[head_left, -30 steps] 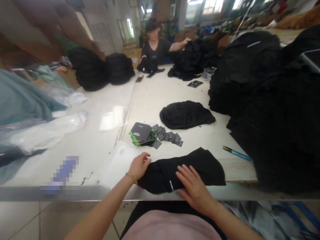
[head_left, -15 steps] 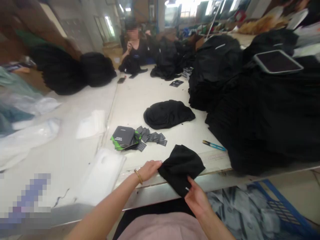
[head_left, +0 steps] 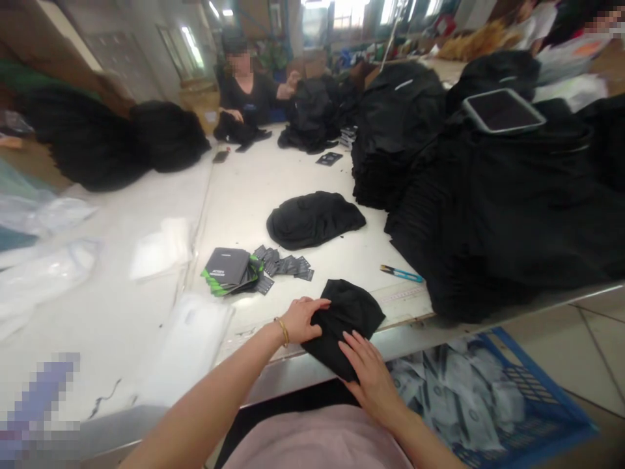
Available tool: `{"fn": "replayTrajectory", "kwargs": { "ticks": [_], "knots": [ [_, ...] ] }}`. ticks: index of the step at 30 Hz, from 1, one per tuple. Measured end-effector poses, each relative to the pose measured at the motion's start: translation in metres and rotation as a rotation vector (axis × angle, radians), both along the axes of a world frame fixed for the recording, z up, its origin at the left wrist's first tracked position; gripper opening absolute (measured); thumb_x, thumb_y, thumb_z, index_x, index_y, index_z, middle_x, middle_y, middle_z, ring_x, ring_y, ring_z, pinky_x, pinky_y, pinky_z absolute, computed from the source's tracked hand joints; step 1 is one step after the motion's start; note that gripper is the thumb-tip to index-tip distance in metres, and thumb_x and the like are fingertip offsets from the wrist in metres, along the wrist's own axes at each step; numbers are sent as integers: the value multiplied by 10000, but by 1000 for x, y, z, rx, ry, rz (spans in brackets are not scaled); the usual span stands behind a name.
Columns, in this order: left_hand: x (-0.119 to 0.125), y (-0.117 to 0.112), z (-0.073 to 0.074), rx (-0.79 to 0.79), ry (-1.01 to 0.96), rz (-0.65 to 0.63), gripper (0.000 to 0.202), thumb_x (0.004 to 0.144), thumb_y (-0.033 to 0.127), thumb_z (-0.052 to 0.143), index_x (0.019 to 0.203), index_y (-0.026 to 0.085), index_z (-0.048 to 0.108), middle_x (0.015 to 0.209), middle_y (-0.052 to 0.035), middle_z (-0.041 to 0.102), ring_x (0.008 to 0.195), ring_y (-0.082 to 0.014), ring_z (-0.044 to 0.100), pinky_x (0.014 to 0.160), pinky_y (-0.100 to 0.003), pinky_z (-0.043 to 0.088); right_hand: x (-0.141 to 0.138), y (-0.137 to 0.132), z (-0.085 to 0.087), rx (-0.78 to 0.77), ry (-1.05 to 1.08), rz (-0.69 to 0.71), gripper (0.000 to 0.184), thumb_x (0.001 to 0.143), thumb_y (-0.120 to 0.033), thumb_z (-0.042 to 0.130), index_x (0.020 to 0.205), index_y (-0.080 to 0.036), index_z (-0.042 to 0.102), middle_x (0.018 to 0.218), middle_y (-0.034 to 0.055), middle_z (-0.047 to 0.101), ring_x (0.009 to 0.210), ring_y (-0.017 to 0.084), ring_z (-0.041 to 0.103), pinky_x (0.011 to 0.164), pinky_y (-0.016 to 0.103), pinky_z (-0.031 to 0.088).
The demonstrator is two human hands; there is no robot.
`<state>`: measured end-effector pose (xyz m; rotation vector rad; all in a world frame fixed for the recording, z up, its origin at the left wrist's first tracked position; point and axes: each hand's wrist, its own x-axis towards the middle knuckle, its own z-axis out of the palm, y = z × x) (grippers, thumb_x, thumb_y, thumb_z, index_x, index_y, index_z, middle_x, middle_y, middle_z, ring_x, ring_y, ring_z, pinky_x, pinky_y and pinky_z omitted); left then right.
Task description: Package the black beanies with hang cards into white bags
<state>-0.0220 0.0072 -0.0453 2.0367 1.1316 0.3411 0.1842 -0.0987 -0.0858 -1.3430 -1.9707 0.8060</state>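
Observation:
A folded black cloth piece (head_left: 344,309) lies at the front edge of the table, its near corner hanging slightly over. My left hand (head_left: 303,319) rests on its left side, thumb and fingers apart. Across its lower right part my right hand (head_left: 368,371) lies with fingers stretched out on the fabric; its thumb is near the lower edge. Another black cloth piece (head_left: 315,220) lies farther back. To the left are a stack of dark cards with green edges (head_left: 228,268) and several small grey tags (head_left: 288,264).
A blue cutter (head_left: 401,273) lies right of the cloth, near tall black fabric piles (head_left: 498,221) bearing a tablet (head_left: 502,111). White plastic bags (head_left: 195,339) are at left. A blue crate (head_left: 547,410) of packets stands below right. A co-worker (head_left: 251,91) is across the table.
My right hand has turned over from pinching the cloth's lower corner to lying on top of it. The left hand has moved farther onto the cloth. The view has shifted slightly.

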Motion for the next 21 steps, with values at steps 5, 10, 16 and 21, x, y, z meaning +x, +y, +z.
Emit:
{"fn": "replayTrajectory", "kwargs": {
  "ticks": [5,10,16,21],
  "knots": [
    [-4,16,-6,-197,-96,137,488,873,465,239,936,208,649,947,-39,680,905,-192,591,846,-306,417,4,31,18,-636,675,-420,327,762,-375,541,991,-155,617,943,92,695,895,245,625,777,382,490],
    [30,15,-16,-16,318,455,465,765,597,433,811,179,631,818,-106,676,850,-276,606,822,-403,393,3,52,26,-1082,1040,-648,187,751,-321,578,797,-144,618,644,51,691,536,169,611,491,269,452],
    [36,-14,-18,-138,-186,921,508,732,496,562,1098,153,483,1014,-119,614,940,-231,576,822,-368,427,-4,41,25,-1103,1172,-648,200,783,-342,548,853,-172,627,730,52,716,621,176,645,583,296,492],
    [43,-63,-18,-647,-928,1051,554,642,407,681,1094,156,482,996,-105,628,809,-205,623,695,-337,508,-42,10,17,-1103,1272,-516,273,819,-404,459,879,-201,632,848,55,719,796,194,663,762,369,504]
  ]
}}
